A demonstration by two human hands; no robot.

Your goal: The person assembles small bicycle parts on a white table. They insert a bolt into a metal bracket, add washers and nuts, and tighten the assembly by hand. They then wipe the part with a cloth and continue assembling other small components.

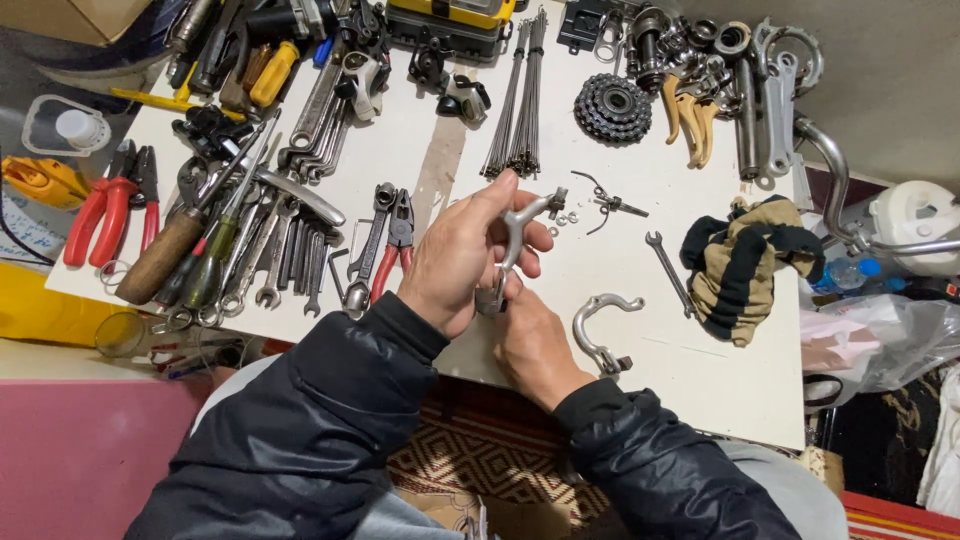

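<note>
Both hands gripping one curved metal brake arm [520,225]: left hand [455,262] pinching its top, right hand [530,340] closed below (steadying); matching arm [598,330] lying just right.

The curved brake arm [520,225] in the hands was shiny smooth metal, and so was the other arm [597,325] on the matt white table [720,380]. The gloves [745,265] were soft cloth. The pliers [108,212] had glossy red plastic grips, and one tool had a worn wooden handle [160,257].
</note>
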